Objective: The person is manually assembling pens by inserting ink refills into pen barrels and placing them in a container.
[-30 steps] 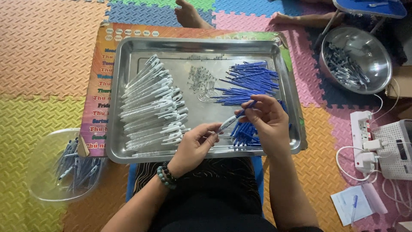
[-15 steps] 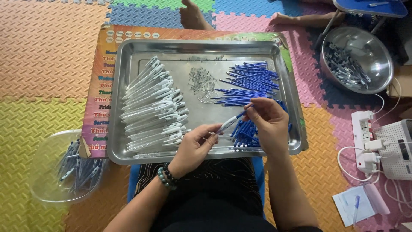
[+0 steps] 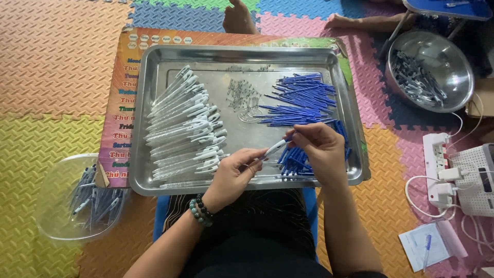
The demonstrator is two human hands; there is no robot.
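Head view looks down on a floor of interlocking foam mats [image 3: 46,67] in yellow, orange, pink, blue and green, with the person seated at the near edge and a steel tray [image 3: 154,185] resting across the lap. Over the tray's near rim, the left hand [image 3: 234,175] pinches the lower end of a white pen barrel [image 3: 275,148], and the right hand [image 3: 319,152] closes its fingertips on the barrel's upper, blue-tipped end, so the pen spans the gap between both hands just above the tray floor. Directly under the right hand lies a heap of blue refills [image 3: 296,100], spreading toward the far right corner. White pen barrels [image 3: 182,123] are stacked in rows along the tray's left half, just beside the left hand. Between those two piles, farther in, sits a small scatter of metal springs [image 3: 242,98]. Left of the tray, a clear plastic bowl [image 3: 49,216] holds assembled pens. At far right, a steel bowl [image 3: 453,56] holds more pens, with a white power strip [image 3: 440,170] nearer.
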